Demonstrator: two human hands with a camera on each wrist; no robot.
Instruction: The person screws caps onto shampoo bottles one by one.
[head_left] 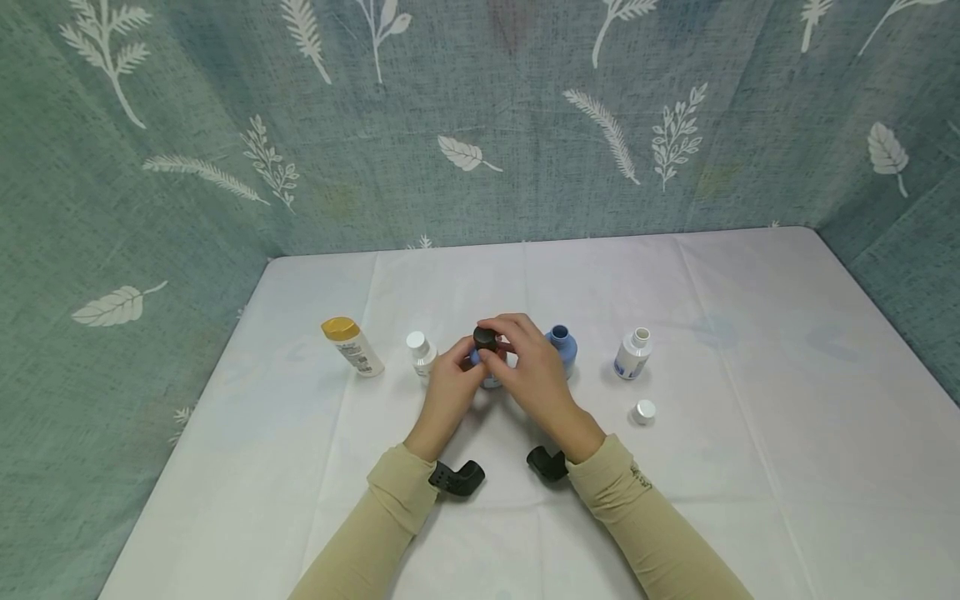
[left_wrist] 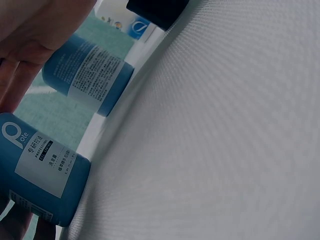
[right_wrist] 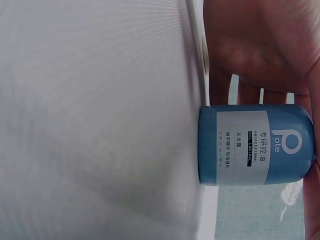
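Note:
Near the middle of the table stands a blue shampoo bottle (head_left: 491, 382) (right_wrist: 292, 170), label facing the person, with a black cap (head_left: 485, 337) at its top. My left hand (head_left: 452, 383) grips this bottle at its upper left side; the left wrist view shows the bottle (left_wrist: 40, 190) between the fingers. From the right, my right hand (head_left: 536, 371) pinches the black cap between thumb and fingers. Whether the cap is seated on the neck is hidden by the fingers. Just behind the right hand stands a second blue bottle (head_left: 561, 343) (left_wrist: 82, 62), its mouth uncovered.
Left of the hands stand a white bottle with a white cap (head_left: 422, 353) and a white bottle with a yellow cap (head_left: 354, 348). An uncapped white bottle (head_left: 633, 355) stands to the right, a loose white cap (head_left: 643, 412) before it. A white cloth (head_left: 750, 467) covers the table.

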